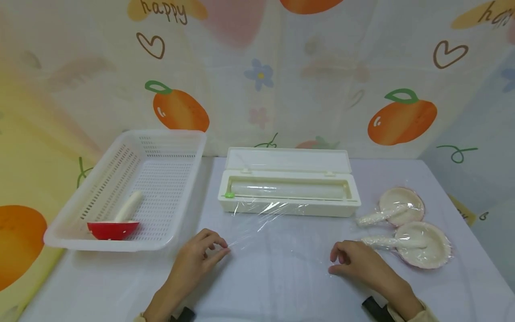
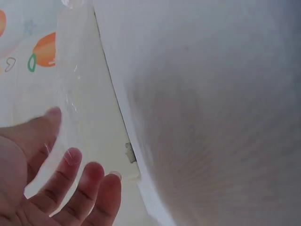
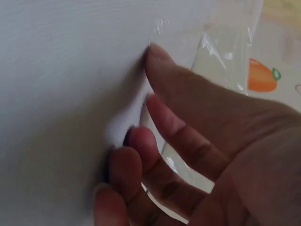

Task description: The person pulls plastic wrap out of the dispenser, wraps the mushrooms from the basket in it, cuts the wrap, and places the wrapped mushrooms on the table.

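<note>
Clear plastic wrap [image 1: 265, 219] stretches out of a white wrap dispenser [image 1: 289, 210] with a raised lid and a roll inside. My left hand [image 1: 197, 255] pinches the wrap's left edge between thumb and index finger; its other three fingers [image 2: 91, 181] are loosely bent. My right hand [image 1: 358, 261] is by the film's right side, just above the table. Its thumb and index finger are apart, and the other fingers [image 3: 127, 165] curl loosely. Past it lie two ladles covered in film, one farther back [image 1: 406, 203] and one nearer [image 1: 426, 250].
On the left stands a white perforated basket [image 1: 173, 223], with a red ladle [image 1: 112, 230] with a white handle inside. A white cloth covers the table [image 1: 273, 295]. A fruit-patterned curtain [image 1: 289, 103] hangs behind it.
</note>
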Tool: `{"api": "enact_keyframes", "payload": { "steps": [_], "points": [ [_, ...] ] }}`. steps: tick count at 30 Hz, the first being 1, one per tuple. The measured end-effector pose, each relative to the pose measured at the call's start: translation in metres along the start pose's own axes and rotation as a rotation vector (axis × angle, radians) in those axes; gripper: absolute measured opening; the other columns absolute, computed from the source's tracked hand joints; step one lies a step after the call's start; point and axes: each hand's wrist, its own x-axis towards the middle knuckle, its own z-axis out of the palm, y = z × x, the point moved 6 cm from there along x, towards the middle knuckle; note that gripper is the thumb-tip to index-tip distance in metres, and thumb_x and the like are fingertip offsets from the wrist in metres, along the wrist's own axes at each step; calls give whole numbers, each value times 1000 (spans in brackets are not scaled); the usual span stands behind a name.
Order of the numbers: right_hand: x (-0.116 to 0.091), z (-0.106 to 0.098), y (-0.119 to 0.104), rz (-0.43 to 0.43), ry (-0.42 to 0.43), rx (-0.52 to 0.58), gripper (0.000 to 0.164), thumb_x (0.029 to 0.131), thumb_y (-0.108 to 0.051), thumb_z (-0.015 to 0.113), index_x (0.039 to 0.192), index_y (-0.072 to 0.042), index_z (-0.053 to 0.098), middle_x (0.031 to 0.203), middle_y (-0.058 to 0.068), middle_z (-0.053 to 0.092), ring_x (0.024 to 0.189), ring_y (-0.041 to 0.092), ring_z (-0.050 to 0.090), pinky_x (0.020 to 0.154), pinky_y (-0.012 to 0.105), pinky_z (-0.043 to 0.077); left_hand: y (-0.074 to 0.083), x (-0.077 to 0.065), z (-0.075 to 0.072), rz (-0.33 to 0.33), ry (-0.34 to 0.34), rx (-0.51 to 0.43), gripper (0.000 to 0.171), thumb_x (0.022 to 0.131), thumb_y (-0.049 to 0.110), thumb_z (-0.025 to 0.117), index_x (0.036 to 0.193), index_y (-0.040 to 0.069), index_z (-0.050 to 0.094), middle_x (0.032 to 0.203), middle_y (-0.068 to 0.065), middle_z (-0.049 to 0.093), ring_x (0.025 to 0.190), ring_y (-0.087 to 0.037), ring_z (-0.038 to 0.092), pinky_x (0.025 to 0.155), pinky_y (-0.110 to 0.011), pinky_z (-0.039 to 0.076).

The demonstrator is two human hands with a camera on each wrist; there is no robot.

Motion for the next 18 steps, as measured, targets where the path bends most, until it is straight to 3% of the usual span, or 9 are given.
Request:
{"api": "enact_keyframes", "payload": {
  "steps": [5,7,10,14,18],
  "points": [
    [-9,1,3,-56,-47,26,17,77,-30,81,74,-25,65,66,-17,48,64,-6,40,57,19,36,2,-4,-1,40,38,34,29,66,8,90,78,22,69,94,0,62,73,-7,53,59,-16,46],
    [-13,1,5,-60,-55,33,17,78,-29,80,73,-25,64,66,-17,47,64,-7,40,57,18,36,3,-6,0,49,1,12,28,66,7,89,78,22,69,88,4,63,71,-3,52,59,-14,45],
    [-17,0,7,-61,-77,49,17,78,-29,80,73,-25,64,67,-18,47,64,-7,40,57,18,36,4,-9,4,38,-117,-22,27,70,6,87,82,21,66,77,13,61,67,2,52,59,-13,45],
    [-18,-8,8,-77,-104,68,19,78,-31,81,77,-24,64,67,-17,48,64,-7,42,56,19,37,1,-9,3,-89,-273,24,36,71,17,88,90,20,57,85,14,58,77,-2,55,65,-18,47],
    [-10,-32,9,-4,6,20,19,85,-36,76,83,-21,65,72,-14,56,68,-4,50,60,20,42,-6,1,-2,-261,-302,55,43,78,31,84,101,15,51,94,4,55,86,-11,55,68,-23,47]
  ]
}}
